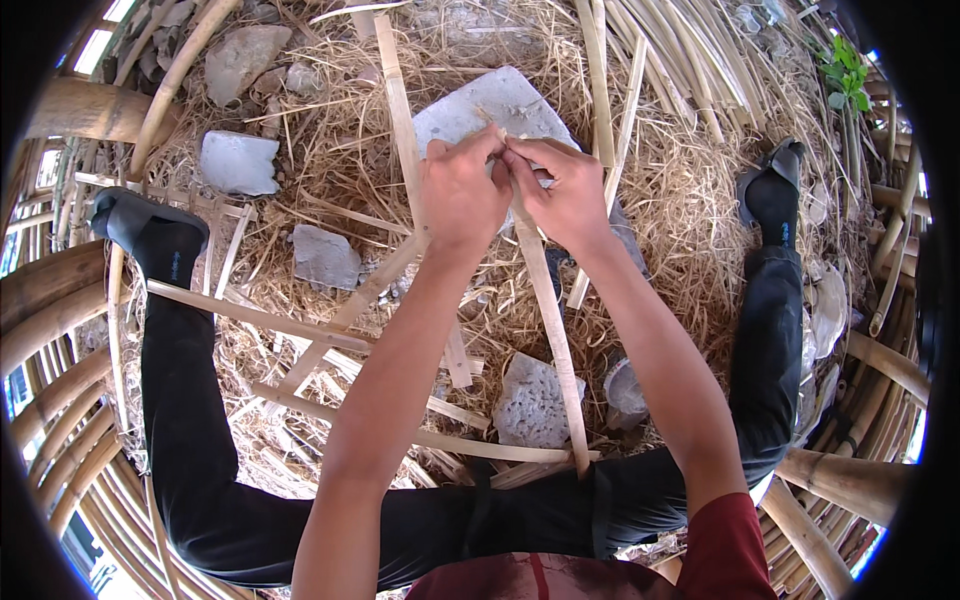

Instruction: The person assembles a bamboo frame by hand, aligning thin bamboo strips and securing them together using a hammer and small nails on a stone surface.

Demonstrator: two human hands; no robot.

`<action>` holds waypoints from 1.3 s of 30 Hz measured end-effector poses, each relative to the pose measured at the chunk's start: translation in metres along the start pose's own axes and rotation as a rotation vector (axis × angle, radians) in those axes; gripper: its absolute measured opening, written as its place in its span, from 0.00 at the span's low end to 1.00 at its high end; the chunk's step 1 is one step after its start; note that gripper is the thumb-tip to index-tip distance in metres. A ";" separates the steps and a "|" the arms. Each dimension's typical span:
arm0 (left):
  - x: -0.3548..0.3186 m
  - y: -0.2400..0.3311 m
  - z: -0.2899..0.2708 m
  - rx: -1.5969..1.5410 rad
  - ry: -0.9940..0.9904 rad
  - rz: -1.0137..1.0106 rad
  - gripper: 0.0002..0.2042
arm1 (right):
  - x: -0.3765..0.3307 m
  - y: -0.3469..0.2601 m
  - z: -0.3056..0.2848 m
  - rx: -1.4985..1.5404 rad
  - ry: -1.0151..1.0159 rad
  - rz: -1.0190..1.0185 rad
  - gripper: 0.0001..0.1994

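Observation:
My left hand [467, 192] and my right hand [560, 195] meet in front of me, fingertips pinched together at the far end of a bamboo strip [548, 300]. The strip slopes from between my hands down toward my lap. Both hands are closed, and the fingers cover most of the strip's tip. A small pale bit shows at the fingertips. Just beyond and beneath my hands lies a flat grey stone slab [495, 100]. Whether a small tool is hidden in either hand, I cannot tell.
Fibrous shavings [690, 210] cover the ground between my outstretched legs. Loose bamboo strips [300, 325] cross at the left. A pitted block [538, 400], a white broken slab [240, 163] and a grey stone [325, 257] lie around. Long bamboo strips [690, 60] are bundled at the far right.

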State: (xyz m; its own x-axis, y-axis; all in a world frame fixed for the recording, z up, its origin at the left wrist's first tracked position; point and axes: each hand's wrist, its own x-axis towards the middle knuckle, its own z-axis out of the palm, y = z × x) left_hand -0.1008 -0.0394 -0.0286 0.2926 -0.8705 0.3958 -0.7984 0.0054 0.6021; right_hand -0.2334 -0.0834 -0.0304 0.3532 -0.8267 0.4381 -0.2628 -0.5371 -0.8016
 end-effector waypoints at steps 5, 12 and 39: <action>-0.001 -0.008 0.005 0.045 0.027 0.043 0.13 | -0.002 -0.012 -0.006 -0.144 0.023 0.005 0.10; -0.001 -0.001 0.000 0.048 -0.038 -0.019 0.04 | -0.117 -0.031 -0.083 -0.483 -0.458 0.723 0.11; 0.000 0.005 0.002 0.059 -0.067 -0.077 0.04 | -0.125 -0.029 -0.089 0.199 -0.203 1.249 0.19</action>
State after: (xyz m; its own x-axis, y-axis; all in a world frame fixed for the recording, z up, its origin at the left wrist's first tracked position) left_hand -0.1060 -0.0402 -0.0270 0.3204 -0.8981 0.3014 -0.8047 -0.0902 0.5867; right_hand -0.3497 0.0208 -0.0260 0.0993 -0.6993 -0.7079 -0.3814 0.6303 -0.6762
